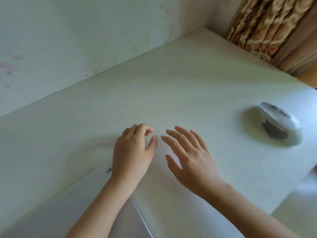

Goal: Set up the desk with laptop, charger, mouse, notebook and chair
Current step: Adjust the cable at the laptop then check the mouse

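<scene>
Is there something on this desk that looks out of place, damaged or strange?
Nothing stands out as damaged or spilled. The mouse sits alone near the right edge of the desk, blurred, so its details are unclear. Both hands, left and right, hold nothing. A small dark mark shows beside the left wrist.

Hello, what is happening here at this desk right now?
A person is setting up a pale desk. Both hands are over the desktop and hold nothing: the left hand has loosely curled fingers, the right hand has its fingers spread. A white and grey mouse lies on the desk to the right, apart from the hands. No laptop, charger or notebook can be made out for certain.
</scene>
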